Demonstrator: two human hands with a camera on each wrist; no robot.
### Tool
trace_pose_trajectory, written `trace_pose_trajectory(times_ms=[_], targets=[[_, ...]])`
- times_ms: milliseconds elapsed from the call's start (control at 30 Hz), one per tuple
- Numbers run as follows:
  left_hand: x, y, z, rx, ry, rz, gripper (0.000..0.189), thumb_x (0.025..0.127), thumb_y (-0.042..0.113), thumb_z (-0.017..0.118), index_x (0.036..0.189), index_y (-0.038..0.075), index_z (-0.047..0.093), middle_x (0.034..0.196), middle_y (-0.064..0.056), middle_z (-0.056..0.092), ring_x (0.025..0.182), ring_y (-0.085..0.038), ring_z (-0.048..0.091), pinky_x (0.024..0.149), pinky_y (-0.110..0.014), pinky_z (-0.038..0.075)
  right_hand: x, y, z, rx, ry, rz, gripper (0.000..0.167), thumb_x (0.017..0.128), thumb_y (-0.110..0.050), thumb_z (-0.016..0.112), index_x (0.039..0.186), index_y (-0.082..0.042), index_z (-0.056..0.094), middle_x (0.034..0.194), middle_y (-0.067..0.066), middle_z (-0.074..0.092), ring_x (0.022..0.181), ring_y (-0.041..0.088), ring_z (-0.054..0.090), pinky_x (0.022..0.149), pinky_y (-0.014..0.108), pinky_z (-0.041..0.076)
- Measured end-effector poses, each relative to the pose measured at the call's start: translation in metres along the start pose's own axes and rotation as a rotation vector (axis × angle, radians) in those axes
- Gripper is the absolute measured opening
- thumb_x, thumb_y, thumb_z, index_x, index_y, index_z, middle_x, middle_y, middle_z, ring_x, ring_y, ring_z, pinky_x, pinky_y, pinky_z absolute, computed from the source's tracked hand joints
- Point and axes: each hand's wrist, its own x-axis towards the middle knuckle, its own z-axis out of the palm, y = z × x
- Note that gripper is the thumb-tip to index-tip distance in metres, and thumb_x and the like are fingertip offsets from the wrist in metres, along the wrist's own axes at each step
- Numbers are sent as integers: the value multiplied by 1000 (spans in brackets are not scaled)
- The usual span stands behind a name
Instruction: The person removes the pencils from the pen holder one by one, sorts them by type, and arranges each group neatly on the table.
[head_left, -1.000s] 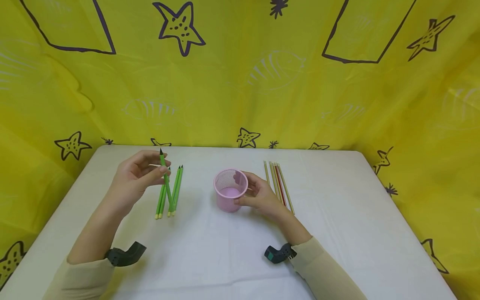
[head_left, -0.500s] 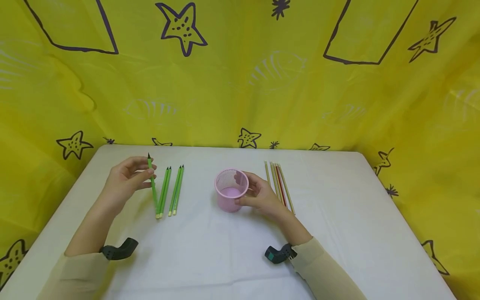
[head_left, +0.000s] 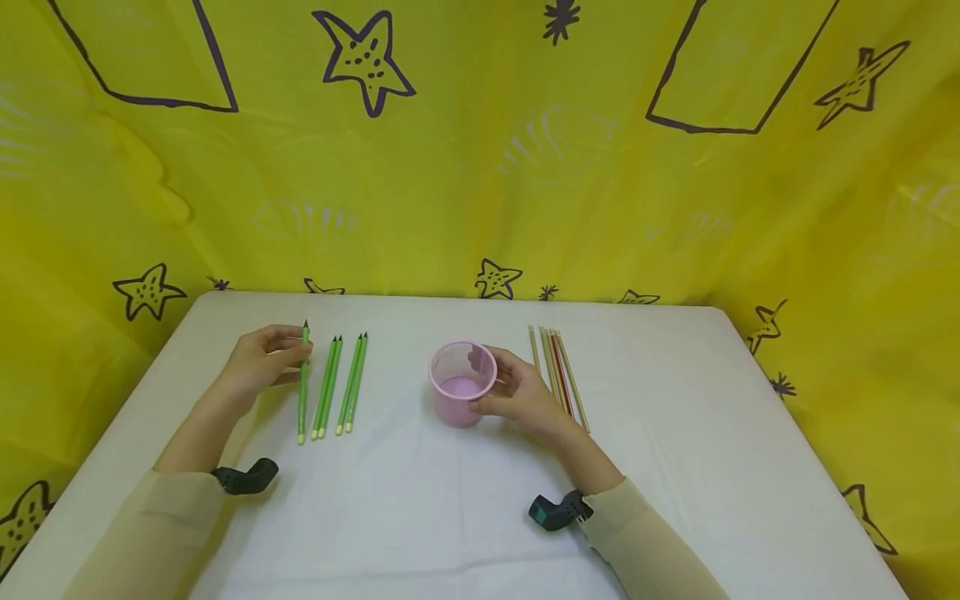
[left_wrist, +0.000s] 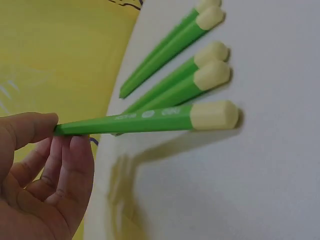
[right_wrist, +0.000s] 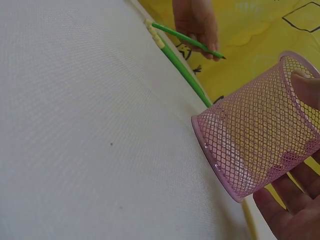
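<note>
My left hand (head_left: 258,362) pinches a green pencil (left_wrist: 145,120) between thumb and fingers near its dark tip. The pencil slants upright with its cream end low, right at the white tabletop in the left wrist view. Just to its right lie two pairs of green pencils (head_left: 326,392), cream ends toward me. Mid-table stands a pink mesh pencil cup (right_wrist: 250,135), and nothing shows inside it from above. My right hand (head_left: 521,393) grips the cup's right side, thumb at the near side by the rim and the other fingers behind.
Right of the cup, partly behind my right hand, lie several thin gold sticks (head_left: 572,379) with a red one (head_left: 561,371) among them. The white table (head_left: 420,517) ends at a yellow patterned curtain (head_left: 435,183). A black camera (head_left: 251,477) sits on my left wrist.
My left hand has carried the pencil left, away from the right-hand pair, and lowered it beside the left pair, its cream end shifting left. My right hand and the cup have stayed put.
</note>
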Motion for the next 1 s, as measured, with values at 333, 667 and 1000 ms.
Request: trace_pose_trajectory(times_ms=[333,667,1000], targets=[[8,-14,-3,146,-71,-123,53,101,25,59,140,-8,45,121,-23,59,87,-17,61,72,-25,60,0,-1,4,-26,-12,-19,78,74,2,82,143,-4,48,142,21,53,132,40,51,112,50,41],[3,-10,7,125,-115,-84,52,101,23,58,141,-8,46,129,-28,57,92,-19,64,76,-27,61,-3,-4,6,-26,-5,-17,78,73,4,82,142,-5,50,141,19,54,133,37,51,113,49,40],[5,-6,19,117,-110,-13,49,102,22,57,141,-5,47,133,-29,55,97,-23,66,77,-27,61,-2,-8,0,-93,-34,-2,88,73,1,84,149,-7,41,148,15,49,136,35,47,115,47,39]])
